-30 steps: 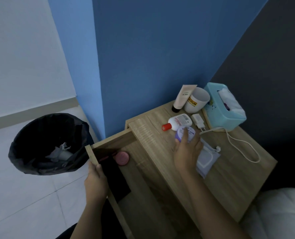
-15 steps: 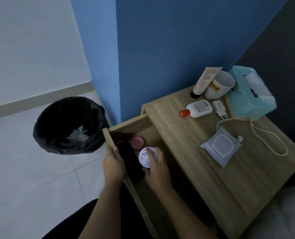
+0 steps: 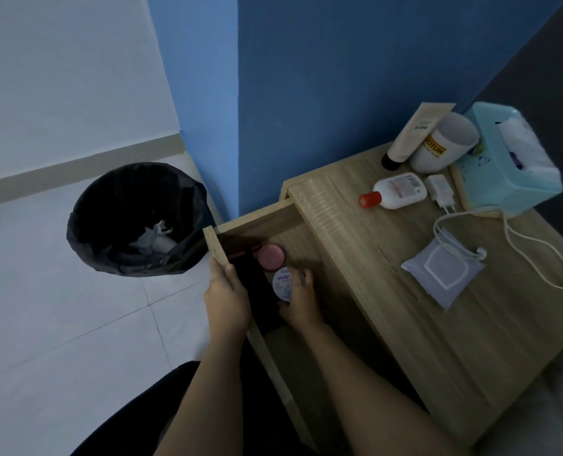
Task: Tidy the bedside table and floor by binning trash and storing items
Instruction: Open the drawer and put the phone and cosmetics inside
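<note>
The wooden bedside table [image 3: 405, 324] has its drawer [image 3: 257, 222] pulled out to the left. My left hand [image 3: 226, 297] grips the drawer's front panel. My right hand [image 3: 298, 299] is inside the drawer and holds a small round white jar [image 3: 281, 283] with a blue-lettered lid, right beside a pink round jar [image 3: 271, 255] lying in the drawer. On the tabletop lie a white bottle with a red cap [image 3: 395, 191], a white charger [image 3: 441, 190] with its cable [image 3: 536, 248], and a pale purple packet [image 3: 443, 269].
A black-lined bin [image 3: 135, 222] with crumpled paper stands on the white floor left of the drawer. At the back of the table stand a cream tube [image 3: 415, 133], a white cup [image 3: 444, 144] and a teal tissue box [image 3: 507, 156]. The blue wall is behind.
My right hand picked the white jar off the tabletop and carried it left and down into the drawer. My left hand kept its grip on the drawer front.
</note>
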